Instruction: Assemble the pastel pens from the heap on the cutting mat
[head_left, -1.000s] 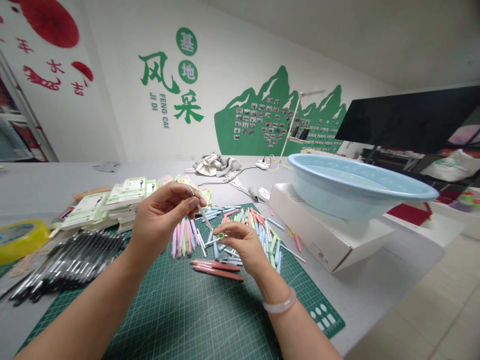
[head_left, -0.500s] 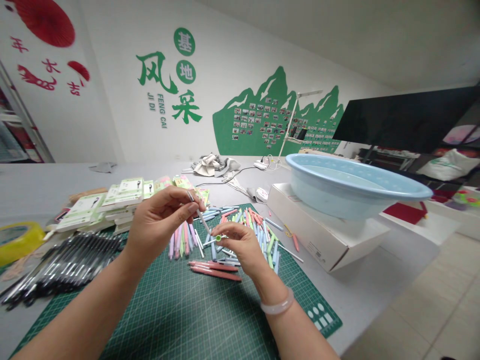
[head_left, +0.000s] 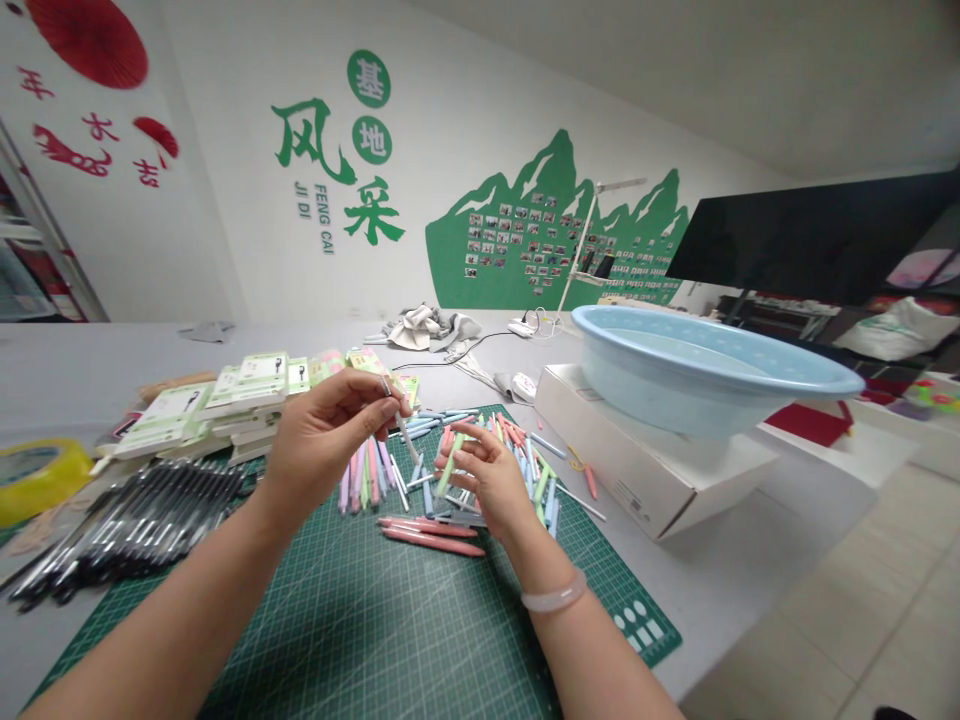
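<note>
My left hand (head_left: 319,435) pinches a thin white pen refill (head_left: 406,438) between thumb and fingers, its lower end slanting down to the right. My right hand (head_left: 495,485) holds a light green pen barrel (head_left: 448,467) at the fingertips, tilted, a little to the right of the refill and apart from it. Beneath the hands is a pile of pastel pen parts (head_left: 536,470) on a green cutting mat (head_left: 337,620). Pink pens (head_left: 433,541) lie in front of the pile. Purple, pink and green barrels (head_left: 367,478) are lined up below my left fingers.
Left of the mat are a row of clear black-tipped pens (head_left: 150,520), stacked small boxes (head_left: 259,380) and a yellow tape roll (head_left: 45,478). To the right, a light blue basin (head_left: 675,390) rests on a white box (head_left: 645,485). Cloths (head_left: 427,328) and a cable lie farther back.
My right hand has turned and its fingers have lifted, so the green barrel now shows side-on rather than end-on. The refill and barrel have moved apart. My left hand is nearly still.
</note>
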